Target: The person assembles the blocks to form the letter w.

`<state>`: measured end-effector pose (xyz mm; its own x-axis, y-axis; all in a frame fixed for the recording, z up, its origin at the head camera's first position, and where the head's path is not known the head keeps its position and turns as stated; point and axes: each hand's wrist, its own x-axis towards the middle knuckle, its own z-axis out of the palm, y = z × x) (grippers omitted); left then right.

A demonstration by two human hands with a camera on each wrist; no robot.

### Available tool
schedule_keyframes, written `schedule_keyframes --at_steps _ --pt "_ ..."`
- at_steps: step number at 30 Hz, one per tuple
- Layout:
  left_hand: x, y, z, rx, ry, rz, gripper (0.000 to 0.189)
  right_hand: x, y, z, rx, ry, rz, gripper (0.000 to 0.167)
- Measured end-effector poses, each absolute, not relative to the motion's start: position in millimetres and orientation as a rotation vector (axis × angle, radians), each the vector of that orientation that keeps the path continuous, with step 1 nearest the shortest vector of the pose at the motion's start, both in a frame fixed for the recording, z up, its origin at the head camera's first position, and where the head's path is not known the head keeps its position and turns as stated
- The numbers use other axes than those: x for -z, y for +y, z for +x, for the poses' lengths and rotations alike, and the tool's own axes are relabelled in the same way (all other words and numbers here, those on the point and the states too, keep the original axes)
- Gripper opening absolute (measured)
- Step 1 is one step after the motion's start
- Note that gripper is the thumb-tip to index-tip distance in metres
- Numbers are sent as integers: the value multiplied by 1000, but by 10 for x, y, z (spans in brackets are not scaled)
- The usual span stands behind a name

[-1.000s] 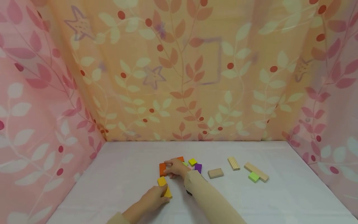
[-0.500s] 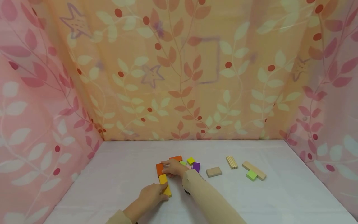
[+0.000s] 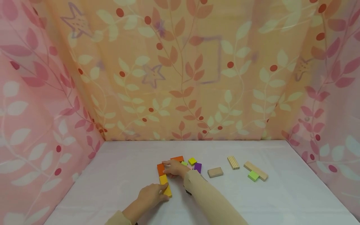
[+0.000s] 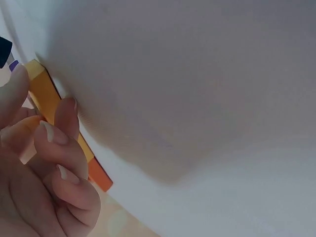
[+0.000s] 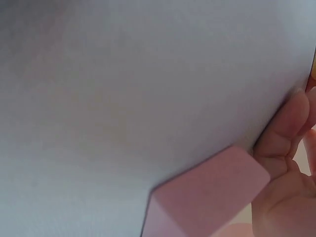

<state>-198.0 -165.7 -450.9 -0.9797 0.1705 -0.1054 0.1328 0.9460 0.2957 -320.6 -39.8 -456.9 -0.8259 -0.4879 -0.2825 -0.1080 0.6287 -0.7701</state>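
In the head view my left hand (image 3: 152,195) grips a long yellow block (image 3: 163,180) by its sides, thumb and fingers around its near part. The left wrist view shows the yellow block (image 4: 47,96) end to end with an orange block (image 4: 100,175). My right hand (image 3: 175,167) holds the orange block (image 3: 160,169) at its right side; its fingers partly cover it. Beyond that hand lies a second orange block (image 3: 177,158). A pink block (image 5: 212,192) sits beside the right palm in the right wrist view.
Right of the right hand are a yellow block (image 3: 192,161), a purple block (image 3: 197,167) and a partly hidden light green block (image 3: 184,163). Farther right lie a plain wooden block (image 3: 215,172), a ridged wooden piece (image 3: 233,162), a wooden plank (image 3: 260,171) and a green block (image 3: 253,176).
The yellow block in my left hand has moved up against the orange block. The orange block has shifted slightly left under my right hand. The head view has tilted a little.
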Motion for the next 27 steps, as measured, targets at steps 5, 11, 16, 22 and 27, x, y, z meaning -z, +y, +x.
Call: schedule_keyframes --at_steps 5,11,16,22,27 --pt "4535 -1683 -1989 -468 2963 262 56 4570 -380 -3197 1070 2380 -473 51" --pt "4523 -1774 -2020 -520 3006 224 63 4538 -357 -3151 1101 2364 -490 50" --pt "4512 -1858 -2091 -423 3182 241 63 4492 -299 -3047 1156 2367 -534 47" --pt "4554 -1951 -2257 -471 3208 190 61 4391 -147 -2928 1283 2397 -513 46" --pt "4603 -1991 -2394 -534 3108 151 65 4326 127 -2906 1286 2465 -496 47"
